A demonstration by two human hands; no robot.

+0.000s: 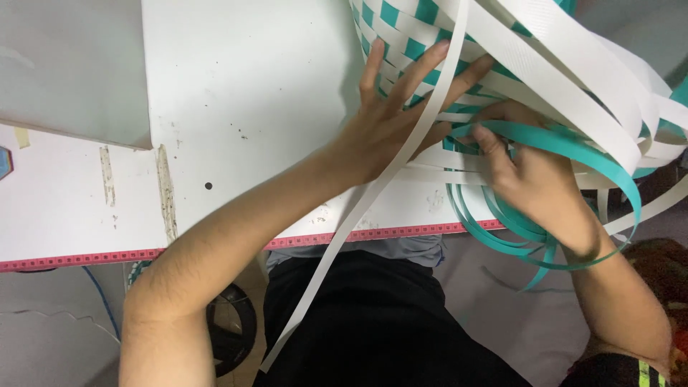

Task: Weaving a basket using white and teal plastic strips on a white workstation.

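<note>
— So, from the head camera, where do the hands sit against the weaving?

— Both are on it. The left hand lies spread flat, fingers splayed up and to the right, pressing on the woven panel of white and teal plastic strips at the top of the frame. It grips nothing; it only presses. A long white strip crosses over its knuckles and runs diagonally down past the table edge toward the lap.

— And the right?

— The right hand is curled, fingertips pinched on a teal strip just beside the panel's lower edge. That strip arcs over the hand and loops back below the wrist with other teal loops.

— Which way does the work lie?

— Up and right of both hands, at the far right of the white table. The panel's strips run diagonally; loose white bands fan off rightward. The left hand is the nearer to the woven part, the right to the loose ends.

— Any labels or markings?

— A pink-red band runs along the table's near edge. A small hexagonal sticker, blue with an orange rim, sits at the far left. I see no packages.
</note>
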